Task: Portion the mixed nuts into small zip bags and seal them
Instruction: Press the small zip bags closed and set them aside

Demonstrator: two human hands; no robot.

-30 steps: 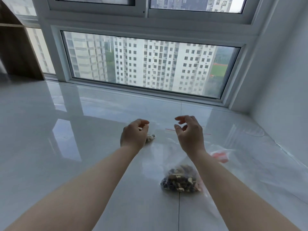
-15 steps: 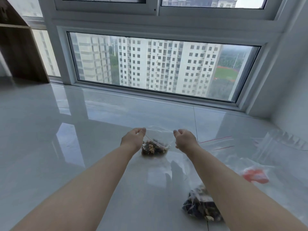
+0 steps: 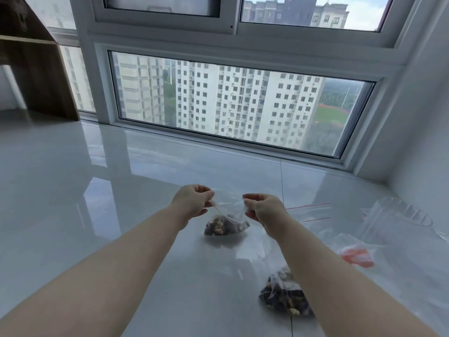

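A small clear zip bag (image 3: 227, 221) with a red-lined top holds a portion of mixed nuts and rests on the glossy white floor. My left hand (image 3: 193, 200) pinches its top left corner and my right hand (image 3: 263, 209) pinches its top right corner, stretching the mouth between them. A larger clear bag of mixed nuts (image 3: 284, 296) lies on the floor near me, partly hidden by my right forearm.
Empty zip bags with red strips (image 3: 308, 211) lie flat to the right. Further right sit a clear plastic package (image 3: 398, 215) and a clear wrapper with an orange-red patch (image 3: 357, 257). A low window (image 3: 230, 105) and a wooden shelf unit (image 3: 36, 69) stand beyond.
My hands came down from the air and took hold of the small bag's top corners. The view tilted up, so the large nut bag now sits lower in the frame.
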